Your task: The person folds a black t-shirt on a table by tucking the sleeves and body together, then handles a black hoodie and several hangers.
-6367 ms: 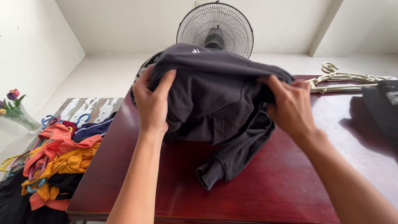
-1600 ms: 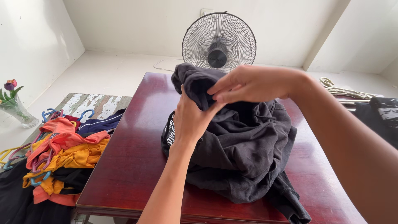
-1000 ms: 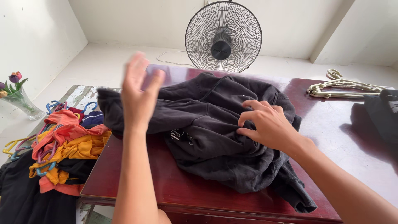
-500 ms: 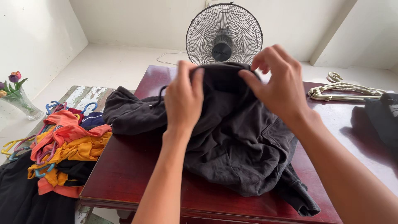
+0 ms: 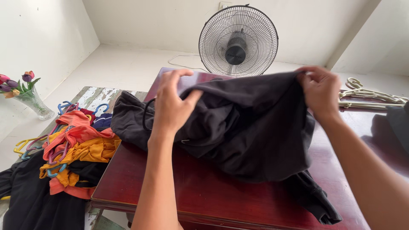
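Far left: a glass vase of tulips point(image 5: 30, 96) stands on the pale floor by the wall.
Side bench: a heap of orange, yellow and dark clothes point(image 5: 74, 149) lies on it, tangled with coloured plastic hangers point(image 5: 26, 145).
Your left hand point(image 5: 172, 106): clenched on the near-left edge of the dark grey sweatshirt point(image 5: 251, 127), thumb on top, lifting that edge off the table.
Sweatshirt: you hold it stretched between both hands above the dark red table point(image 5: 204, 191); its lower part rests crumpled on the tabletop, one sleeve trailing towards the front right corner, another fold draped over the left edge.
Behind it: a standing fan point(image 5: 238, 40) faces you from beyond the table's far edge.
Your right hand point(image 5: 321, 91): pinching the sweatshirt's upper right edge, fingers curled over the cloth.
Far right: cream hangers point(image 5: 370, 96) lie on the table, well apart from the sweatshirt.
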